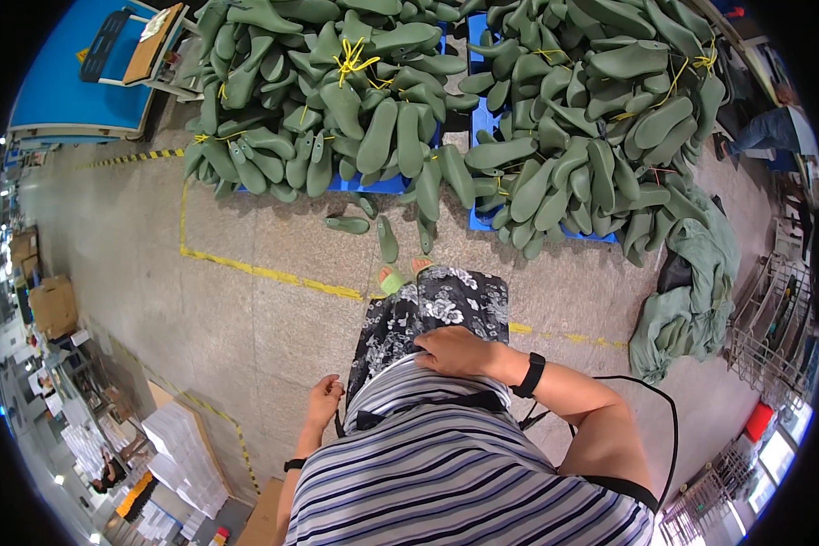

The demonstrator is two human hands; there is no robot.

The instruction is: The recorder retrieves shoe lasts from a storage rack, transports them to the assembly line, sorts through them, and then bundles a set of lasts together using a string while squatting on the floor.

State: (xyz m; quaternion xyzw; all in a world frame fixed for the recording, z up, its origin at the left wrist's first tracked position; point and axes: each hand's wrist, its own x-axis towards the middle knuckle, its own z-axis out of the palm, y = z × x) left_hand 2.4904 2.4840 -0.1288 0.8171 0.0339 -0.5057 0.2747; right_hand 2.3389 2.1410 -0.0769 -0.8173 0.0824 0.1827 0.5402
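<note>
My right hand (453, 350) lies across the front of my waist, where the striped shirt (409, 464) meets a black-and-white flowered skirt (446, 300). Its fingers are bent together against the cloth, and whatever they may hold is hidden. Beside my left hip hangs my left hand (324, 400), open with loosely curled fingers and nothing visible in it. Ahead of my feet rise two big heaps of green shoe lasts, a left heap (378, 136) and a right heap (569, 164), some tied with yellow cord. A few loose shoe lasts (388, 238) lie on the floor near my feet.
Blue pallets (482, 123) sit beneath the heaps. Green cloth (687, 318) is bunched on the right floor, beside wire racks (769, 318). A blue-topped table (55, 82) stands far left. Cartons (53, 307) and white stacks (182, 450) line the left side; yellow tape (273, 273) marks the floor.
</note>
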